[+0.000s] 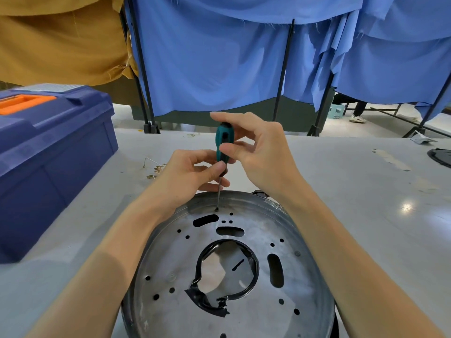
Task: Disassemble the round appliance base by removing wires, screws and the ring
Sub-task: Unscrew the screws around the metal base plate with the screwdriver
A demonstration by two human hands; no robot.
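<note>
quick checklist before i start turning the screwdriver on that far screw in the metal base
1. Teal-handled screwdriver tip on the small dark screw near the far rim: ok; bite depth cannot tell.
2. Shaft near upright: ok.
3. Left hand pinches the handle's lower end: ok.
4. Right hand grips the upper handle: ok.
5. Round grey metal base braced against spinning: not ok, neither hand holds it.
6. Loose small screws on the white table, apart from the base: ok.
</note>
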